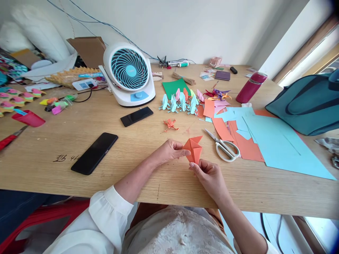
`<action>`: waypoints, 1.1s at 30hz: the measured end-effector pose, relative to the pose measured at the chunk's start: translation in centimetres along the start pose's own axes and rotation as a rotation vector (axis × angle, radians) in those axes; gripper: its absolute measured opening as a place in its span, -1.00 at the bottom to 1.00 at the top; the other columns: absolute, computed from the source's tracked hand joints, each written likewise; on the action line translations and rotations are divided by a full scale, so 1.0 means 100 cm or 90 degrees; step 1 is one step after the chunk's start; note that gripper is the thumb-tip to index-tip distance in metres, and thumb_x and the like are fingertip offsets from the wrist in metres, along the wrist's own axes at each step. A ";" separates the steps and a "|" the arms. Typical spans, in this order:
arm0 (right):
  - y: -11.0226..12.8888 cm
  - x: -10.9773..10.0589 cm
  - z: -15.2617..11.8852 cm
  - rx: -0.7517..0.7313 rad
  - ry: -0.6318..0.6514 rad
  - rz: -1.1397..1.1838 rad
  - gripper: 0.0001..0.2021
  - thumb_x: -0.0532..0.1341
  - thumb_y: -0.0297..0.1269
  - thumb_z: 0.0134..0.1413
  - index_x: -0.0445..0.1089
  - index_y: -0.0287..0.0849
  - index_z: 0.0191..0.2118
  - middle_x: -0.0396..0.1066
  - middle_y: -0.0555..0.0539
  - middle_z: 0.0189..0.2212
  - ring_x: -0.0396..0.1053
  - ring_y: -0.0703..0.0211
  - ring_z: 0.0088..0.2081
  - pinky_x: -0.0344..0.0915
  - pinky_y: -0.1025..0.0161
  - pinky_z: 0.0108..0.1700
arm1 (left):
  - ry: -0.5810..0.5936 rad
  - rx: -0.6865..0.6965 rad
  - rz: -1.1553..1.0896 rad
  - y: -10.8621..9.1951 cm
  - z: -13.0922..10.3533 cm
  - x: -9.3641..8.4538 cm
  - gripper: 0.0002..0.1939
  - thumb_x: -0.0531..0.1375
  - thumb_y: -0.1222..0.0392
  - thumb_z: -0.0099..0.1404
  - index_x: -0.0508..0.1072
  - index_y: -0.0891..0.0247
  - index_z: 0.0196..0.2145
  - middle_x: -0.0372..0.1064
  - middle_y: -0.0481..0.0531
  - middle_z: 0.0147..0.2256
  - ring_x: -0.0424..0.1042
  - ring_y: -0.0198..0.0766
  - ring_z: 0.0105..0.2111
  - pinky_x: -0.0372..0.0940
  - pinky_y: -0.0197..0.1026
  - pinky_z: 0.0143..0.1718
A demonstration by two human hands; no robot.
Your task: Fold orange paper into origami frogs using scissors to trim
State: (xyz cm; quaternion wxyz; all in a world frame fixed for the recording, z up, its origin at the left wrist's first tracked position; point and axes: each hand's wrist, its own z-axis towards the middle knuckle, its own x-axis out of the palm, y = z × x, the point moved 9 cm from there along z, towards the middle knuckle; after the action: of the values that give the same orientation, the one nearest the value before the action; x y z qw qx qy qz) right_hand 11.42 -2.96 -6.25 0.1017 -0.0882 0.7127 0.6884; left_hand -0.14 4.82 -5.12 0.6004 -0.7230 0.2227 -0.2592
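Note:
A partly folded orange origami paper [194, 148] is held between both hands above the table's near side. My left hand [171, 151] pinches its left edge, thumb on top. At its lower tip, my right hand [208, 173] grips it between thumb and fingers. A finished orange origami frog [171, 124] lies just beyond my left hand. White-handled scissors [225, 146] rest to the right, blades pointing up and left. Farther back stands a group of folded paper figures [182, 101], mostly light blue, with some pink and orange ones.
Blue paper sheets [280, 141] and orange pieces [246, 144] cover the right side. Two black phones [94, 153] lie left of my arms. A white fan [129, 74], a maroon bottle [251, 87], a teal bag [307, 102] and a red cup [30, 118] stand around.

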 end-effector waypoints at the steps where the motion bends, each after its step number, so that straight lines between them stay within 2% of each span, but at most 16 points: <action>1: 0.000 0.000 0.000 -0.003 -0.003 -0.008 -0.54 0.20 0.06 0.16 0.16 -0.14 -0.59 0.04 0.09 -0.63 -0.05 0.33 -0.55 -0.10 0.28 -0.50 | 0.010 0.009 -0.011 -0.002 0.000 0.002 -0.52 0.47 -0.14 -0.04 0.56 0.39 -0.44 0.35 -0.12 -0.59 0.21 -0.47 -0.58 0.06 -0.36 -0.51; 3: 0.002 0.001 0.000 -0.011 -0.010 -0.025 -0.54 0.21 0.03 0.16 0.10 -0.13 -0.59 -0.02 0.10 -0.62 -0.08 0.33 -0.54 -0.12 0.28 -0.51 | 0.009 0.023 -0.043 -0.006 0.001 0.006 -0.48 0.50 -0.12 -0.11 0.57 0.39 -0.37 0.37 -0.12 -0.52 0.24 -0.45 -0.51 0.09 -0.36 -0.45; 7: 0.007 0.003 0.000 -0.030 -0.014 -0.060 -0.52 0.23 -0.02 0.15 0.01 -0.11 -0.61 -0.08 0.11 -0.62 -0.12 0.34 -0.54 -0.16 0.28 -0.51 | -0.031 0.022 -0.087 -0.004 0.002 0.005 -0.53 0.52 -0.07 -0.13 0.55 0.37 -0.42 0.43 -0.09 -0.49 0.31 -0.41 -0.47 0.18 -0.32 -0.36; 13: 0.009 0.007 -0.003 -0.049 0.016 -0.068 -0.53 0.21 0.00 0.20 0.11 -0.15 -0.60 -0.03 0.10 -0.62 -0.07 0.33 -0.53 -0.14 0.28 -0.50 | -0.055 0.010 -0.133 0.001 0.001 -0.001 -0.59 0.53 0.00 -0.15 0.57 0.35 -0.46 0.49 -0.05 -0.46 0.37 -0.39 -0.45 0.22 -0.30 -0.31; 18: 0.009 0.005 -0.007 -0.070 0.028 -0.031 -0.50 0.20 0.04 0.21 0.22 -0.18 -0.63 0.00 0.09 -0.66 -0.04 0.33 -0.56 -0.12 0.27 -0.50 | -0.043 -0.008 -0.147 0.003 0.001 -0.003 -0.54 0.54 -0.05 -0.19 0.59 0.35 -0.43 0.51 -0.02 -0.44 0.40 -0.36 -0.44 0.24 -0.29 -0.28; 21: 0.014 -0.010 -0.003 -0.081 -0.025 0.014 -0.57 0.16 0.05 0.26 0.33 -0.17 -0.50 0.06 0.09 -0.62 0.01 0.30 -0.54 -0.05 0.27 -0.49 | -0.018 -0.028 -0.138 0.006 0.000 -0.002 -0.52 0.54 -0.08 -0.18 0.60 0.35 -0.42 0.50 -0.02 -0.46 0.38 -0.38 -0.46 0.22 -0.32 -0.35; 24: 0.022 -0.022 0.006 -0.094 -0.058 0.073 -0.70 0.19 0.03 0.24 0.38 -0.12 -0.22 0.20 0.06 -0.48 0.12 0.27 -0.47 0.11 0.29 -0.42 | 0.029 -0.055 -0.120 0.010 -0.002 0.004 -0.53 0.53 -0.09 -0.15 0.59 0.35 -0.43 0.45 -0.04 -0.51 0.31 -0.43 -0.53 0.11 -0.36 -0.48; 26: 0.029 -0.019 0.013 -0.100 -0.007 0.135 -0.64 0.25 0.02 0.20 0.35 -0.06 0.00 0.26 0.03 -0.39 0.19 0.25 -0.42 0.19 0.28 -0.36 | 0.074 -0.074 -0.113 0.013 -0.005 0.011 -0.52 0.52 -0.11 -0.14 0.58 0.35 -0.44 0.41 -0.06 -0.53 0.26 -0.45 -0.55 0.08 -0.37 -0.51; 28: 0.034 -0.009 0.017 -0.098 0.089 0.182 -0.52 0.30 0.02 0.14 0.30 -0.01 0.12 0.29 0.01 -0.33 0.23 0.22 -0.37 0.25 0.26 -0.32 | 0.122 -0.097 -0.108 0.016 -0.008 0.018 -0.51 0.52 -0.13 -0.14 0.58 0.35 -0.44 0.38 -0.07 -0.55 0.23 -0.46 -0.56 0.07 -0.36 -0.51; 31: 0.039 0.007 0.017 -0.101 0.222 0.165 -0.50 0.33 0.08 0.09 0.35 -0.01 0.09 0.34 -0.05 -0.30 0.29 0.15 -0.32 0.31 0.20 -0.27 | 0.179 -0.132 -0.102 0.024 -0.012 0.025 -0.47 0.53 -0.15 -0.19 0.57 0.35 -0.44 0.36 -0.07 -0.54 0.24 -0.44 -0.55 0.10 -0.35 -0.50; 33: 0.040 0.011 0.018 -0.112 0.255 0.116 -0.55 0.31 0.13 0.09 0.42 -0.03 -0.01 0.36 -0.08 -0.28 0.31 0.12 -0.31 0.32 0.17 -0.27 | 0.205 -0.149 -0.097 0.029 -0.014 0.027 -0.45 0.53 -0.16 -0.22 0.55 0.35 -0.44 0.35 -0.07 -0.53 0.26 -0.41 -0.54 0.11 -0.34 -0.49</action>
State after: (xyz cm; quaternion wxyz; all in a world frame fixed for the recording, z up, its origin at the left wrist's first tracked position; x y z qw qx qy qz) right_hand 9.35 -1.04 -2.78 -0.1125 -0.1669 0.6608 0.7231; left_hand 0.98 1.54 -7.43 0.4478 -0.7517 0.2892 -0.3883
